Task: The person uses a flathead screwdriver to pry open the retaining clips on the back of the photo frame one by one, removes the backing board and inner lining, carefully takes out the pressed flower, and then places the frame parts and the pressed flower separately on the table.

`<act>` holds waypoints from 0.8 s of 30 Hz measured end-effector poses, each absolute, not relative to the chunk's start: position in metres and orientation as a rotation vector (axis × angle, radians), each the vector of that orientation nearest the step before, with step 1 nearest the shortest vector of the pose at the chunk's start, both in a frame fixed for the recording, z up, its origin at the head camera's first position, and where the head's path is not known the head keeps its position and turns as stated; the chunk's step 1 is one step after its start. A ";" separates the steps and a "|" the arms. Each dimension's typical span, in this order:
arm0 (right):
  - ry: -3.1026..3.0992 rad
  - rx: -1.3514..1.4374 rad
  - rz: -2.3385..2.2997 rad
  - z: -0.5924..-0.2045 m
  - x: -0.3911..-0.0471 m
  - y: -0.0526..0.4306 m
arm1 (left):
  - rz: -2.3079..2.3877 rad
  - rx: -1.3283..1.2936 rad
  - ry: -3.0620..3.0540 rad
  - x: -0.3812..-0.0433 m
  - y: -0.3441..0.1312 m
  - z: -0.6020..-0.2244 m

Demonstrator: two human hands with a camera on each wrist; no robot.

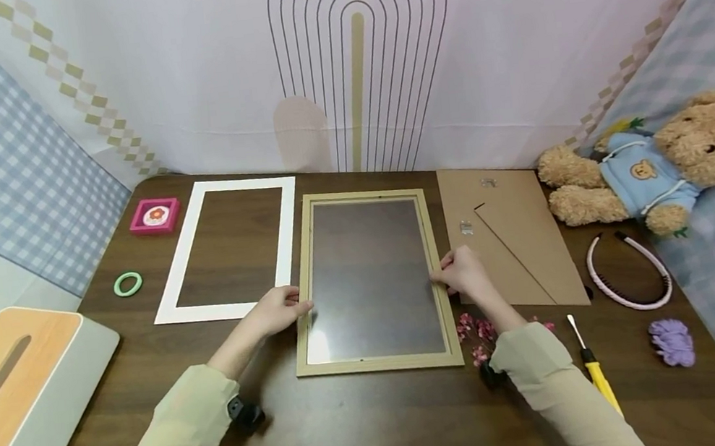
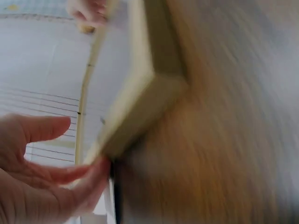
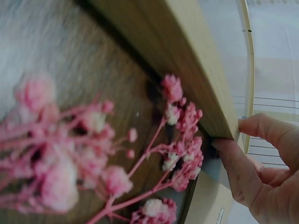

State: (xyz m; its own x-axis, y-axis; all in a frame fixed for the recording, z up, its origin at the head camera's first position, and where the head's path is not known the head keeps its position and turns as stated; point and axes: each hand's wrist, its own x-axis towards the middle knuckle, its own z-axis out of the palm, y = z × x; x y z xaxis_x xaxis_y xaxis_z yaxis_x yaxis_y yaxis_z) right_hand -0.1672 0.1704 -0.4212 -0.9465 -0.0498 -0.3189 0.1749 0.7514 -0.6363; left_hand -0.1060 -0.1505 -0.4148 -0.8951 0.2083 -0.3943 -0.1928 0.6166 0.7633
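Observation:
A light wood picture frame [image 1: 380,364] with a clear pane [image 1: 373,279] lies on the table between both hands. My left hand [image 1: 277,310] is at its left edge; in the blurred left wrist view, the fingertips [image 2: 96,179] touch the outer side while the thumb stands apart above the rim. At the right edge, my right hand [image 1: 464,272] pinches the frame's side between thumb and finger, as the right wrist view shows. Pink dried flowers [image 3: 117,179] lie beside the frame, partly under the right forearm.
Left of the frame lie a white mat board [image 1: 206,312], a pink box [image 1: 155,216], a green ring [image 1: 128,283] and a tissue box [image 1: 41,387]. To the right are a brown backing board [image 1: 522,235], teddy bear [image 1: 643,171], headband [image 1: 634,303], screwdriver [image 1: 595,369] and purple scrunchie [image 1: 672,342].

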 end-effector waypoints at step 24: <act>2.472 0.178 -1.179 -0.426 -0.168 0.176 | 1.858 -0.189 1.569 -0.146 -0.182 -0.435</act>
State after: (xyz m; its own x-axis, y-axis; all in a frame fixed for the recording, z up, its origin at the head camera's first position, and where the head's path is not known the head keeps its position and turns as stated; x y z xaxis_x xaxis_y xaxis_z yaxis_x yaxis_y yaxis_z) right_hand -0.1682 0.1761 -0.4264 -0.9141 -0.0538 -0.4019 0.2784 0.6374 -0.7185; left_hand -0.1459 -0.1819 -0.4352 -0.7528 0.4042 -0.5195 -0.5798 -0.0335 0.8141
